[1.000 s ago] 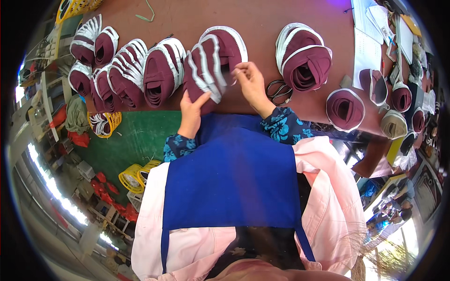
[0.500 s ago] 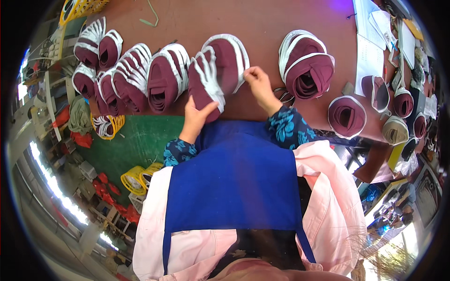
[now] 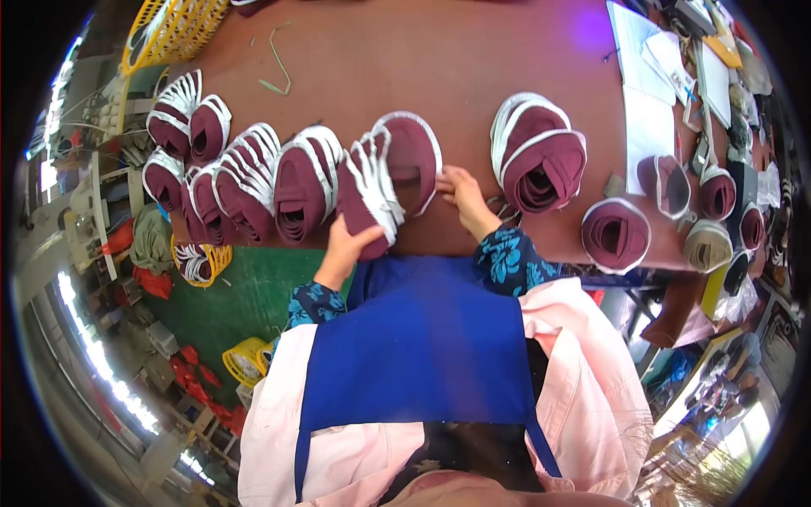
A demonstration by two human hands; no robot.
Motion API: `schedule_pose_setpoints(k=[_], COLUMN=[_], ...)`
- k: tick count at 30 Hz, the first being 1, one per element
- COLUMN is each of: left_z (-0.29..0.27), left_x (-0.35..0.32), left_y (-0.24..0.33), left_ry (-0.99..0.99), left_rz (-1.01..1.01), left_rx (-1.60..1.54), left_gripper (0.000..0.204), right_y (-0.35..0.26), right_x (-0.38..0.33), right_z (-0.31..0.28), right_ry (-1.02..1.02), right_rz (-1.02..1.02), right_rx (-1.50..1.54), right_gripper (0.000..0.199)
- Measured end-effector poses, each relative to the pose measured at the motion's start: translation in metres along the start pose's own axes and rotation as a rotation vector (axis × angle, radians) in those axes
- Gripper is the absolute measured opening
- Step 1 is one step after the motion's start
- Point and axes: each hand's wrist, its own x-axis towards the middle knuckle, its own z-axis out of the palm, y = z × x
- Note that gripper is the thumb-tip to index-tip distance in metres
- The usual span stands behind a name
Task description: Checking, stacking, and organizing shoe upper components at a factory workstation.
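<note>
My left hand [image 3: 345, 249] grips the near end of a stack of maroon shoe uppers [image 3: 359, 198], thumb on top; several white edges fan out along the stack's right side. Just right of it stands another maroon shoe upper [image 3: 412, 160] with a white rim, partly behind the stack. At its right edge, the fingers of my right hand [image 3: 465, 198] are closed on the rim. Left of my hands, a nested bundle of uppers [image 3: 302, 190] stands beside a further bundle [image 3: 247, 182]. To the right is a larger bundle of maroon uppers [image 3: 539, 165].
The brown table [image 3: 405, 59] bears a green strand [image 3: 274, 72] and a yellow basket [image 3: 173, 29] at far left. Single rolled uppers [image 3: 616, 235] and papers [image 3: 649, 127] lie at right. Yellow baskets [image 3: 247, 362] stand below the table's left edge.
The table and its things sit lower in view. The upper at my right hand shows fewer white edges, while the stack in my left hand shows them more spread out.
</note>
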Motion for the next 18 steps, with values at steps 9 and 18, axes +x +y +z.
schedule_pose_setpoints(k=[9, 18], left_z=[0.049, -0.095], left_x=[0.051, 0.103], left_y=[-0.025, 0.134], left_ry=[-0.010, 0.179], left_rz=[0.450, 0.472], left_rx=[0.518, -0.108], left_gripper=[0.075, 0.048], right_y=[0.005, -0.037], right_x=[-0.045, -0.091], right_z=[-0.005, -0.073], right_ry=[0.164, 0.873], right_rz=[-0.658, -0.815], right_rx=[-0.598, -1.342], right_gripper=[0.035, 0.062])
